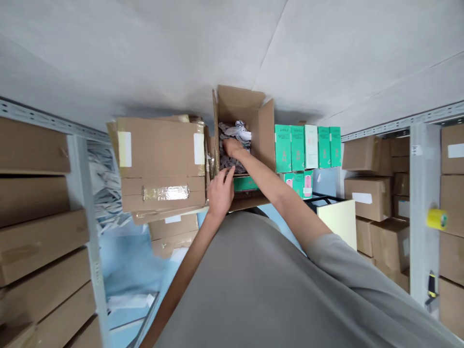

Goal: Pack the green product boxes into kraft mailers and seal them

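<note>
Straight ahead stands an open cardboard box (266, 133) with its flaps up and crumpled paper (237, 130) inside. My right hand (233, 147) reaches down into it, onto the paper; its fingertips are buried, so whether they grip any of it is hidden. At the box's near left edge rests my left hand (221, 191), fingers stretched out and somewhat apart, holding nothing. Below the crumpled paper, a green box (245, 183) shows at the near side of the cardboard box.
Flattened cartons (163, 150) with tape are stacked to the left. A row of green boxes (297, 147), one white box (311, 146) among them, stands to the right. Shelves of brown cartons flank both sides. Yellow tape (437, 219) and a cutter (431, 285) hang on the right post.
</note>
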`<state>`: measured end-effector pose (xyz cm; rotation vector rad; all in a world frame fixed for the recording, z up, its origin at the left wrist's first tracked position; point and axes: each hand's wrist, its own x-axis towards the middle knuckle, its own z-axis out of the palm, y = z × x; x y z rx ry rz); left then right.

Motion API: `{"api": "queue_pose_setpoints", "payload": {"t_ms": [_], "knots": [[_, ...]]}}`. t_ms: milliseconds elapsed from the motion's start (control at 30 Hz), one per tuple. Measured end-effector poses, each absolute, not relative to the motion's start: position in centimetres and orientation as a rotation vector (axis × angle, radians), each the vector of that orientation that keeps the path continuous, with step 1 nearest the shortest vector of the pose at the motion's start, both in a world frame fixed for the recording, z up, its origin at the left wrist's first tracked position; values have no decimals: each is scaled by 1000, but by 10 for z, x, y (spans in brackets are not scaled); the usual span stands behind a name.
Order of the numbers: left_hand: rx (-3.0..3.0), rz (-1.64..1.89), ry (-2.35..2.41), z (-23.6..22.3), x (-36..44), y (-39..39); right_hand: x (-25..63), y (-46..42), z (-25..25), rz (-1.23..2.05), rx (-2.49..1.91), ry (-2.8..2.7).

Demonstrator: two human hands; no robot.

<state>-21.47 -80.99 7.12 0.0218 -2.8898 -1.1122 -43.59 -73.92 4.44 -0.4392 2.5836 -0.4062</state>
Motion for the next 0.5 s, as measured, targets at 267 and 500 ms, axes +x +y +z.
{"api": "queue_pose_setpoints", "payload": {"t_ms": [267,500], "knots": [[183,-1179,-2824,70,-218,-803,-389,-645,160,-776,-404,2711],[381,-1170,-2789,68,-217,-791,-242,-538,239,-1179,-62,2663]]}}
